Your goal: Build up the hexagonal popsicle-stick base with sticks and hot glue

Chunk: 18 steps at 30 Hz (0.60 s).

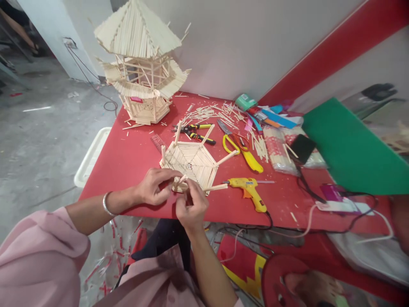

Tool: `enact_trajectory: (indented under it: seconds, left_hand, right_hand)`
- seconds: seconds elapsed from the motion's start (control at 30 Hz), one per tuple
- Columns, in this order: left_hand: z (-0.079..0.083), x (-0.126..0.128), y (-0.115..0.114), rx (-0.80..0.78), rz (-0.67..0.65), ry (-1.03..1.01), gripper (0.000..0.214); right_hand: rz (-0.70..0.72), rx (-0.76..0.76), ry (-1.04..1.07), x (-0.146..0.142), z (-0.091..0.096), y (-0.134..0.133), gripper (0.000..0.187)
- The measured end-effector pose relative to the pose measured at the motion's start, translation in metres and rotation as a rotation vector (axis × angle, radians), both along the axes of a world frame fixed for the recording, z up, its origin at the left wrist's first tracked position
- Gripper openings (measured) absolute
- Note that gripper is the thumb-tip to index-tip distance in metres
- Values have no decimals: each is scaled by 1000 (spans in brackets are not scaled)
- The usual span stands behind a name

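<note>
A hexagonal base of thin wooden sticks (pixel 188 160) lies on the red tabletop, close to its front edge. Short posts made of bundled sticks stand or lean outward at its corners. At the near corner, my right hand (pixel 193 204) pinches a stick post (pixel 182 180) between thumb and fingers. My left hand (pixel 156 186) reaches in from the left, fingers curled, its index fingertip against the same post. The fingers partly hide the post's lower end. A yellow glue gun (pixel 249 189) lies to the right of the base.
Behind stands a tiered stick pagoda (pixel 143 68). Beyond the base lie pliers (pixel 198 133), yellow-handled scissors (pixel 236 143), a yellow cutter (pixel 252 162) and loose sticks (pixel 204 113). Packed sticks (pixel 277 149), a green board (pixel 354 149) and a power strip (pixel 345 207) with cables occupy the right.
</note>
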<state>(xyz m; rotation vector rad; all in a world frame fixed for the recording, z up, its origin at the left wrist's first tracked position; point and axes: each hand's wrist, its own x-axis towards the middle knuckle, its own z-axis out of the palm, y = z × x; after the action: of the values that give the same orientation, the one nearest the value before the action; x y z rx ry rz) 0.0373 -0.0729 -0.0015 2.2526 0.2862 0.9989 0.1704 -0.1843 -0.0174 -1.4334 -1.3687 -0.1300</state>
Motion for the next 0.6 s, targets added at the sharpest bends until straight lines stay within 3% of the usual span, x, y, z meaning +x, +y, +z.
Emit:
enact_trajectory:
  seconds: [0.3, 0.4, 0.6]
  left_hand:
    - [-5, 2, 1, -4, 218, 75, 33]
    - [-9, 3, 1, -10, 257, 93, 30]
    - [-14, 6, 2, -13, 294, 109, 27]
  right_hand:
    - [-59, -24, 74, -6, 0, -8, 42]
    - [-95, -8, -37, -8, 18, -26, 40]
    - [-224, 55, -69, 7, 81, -60, 38]
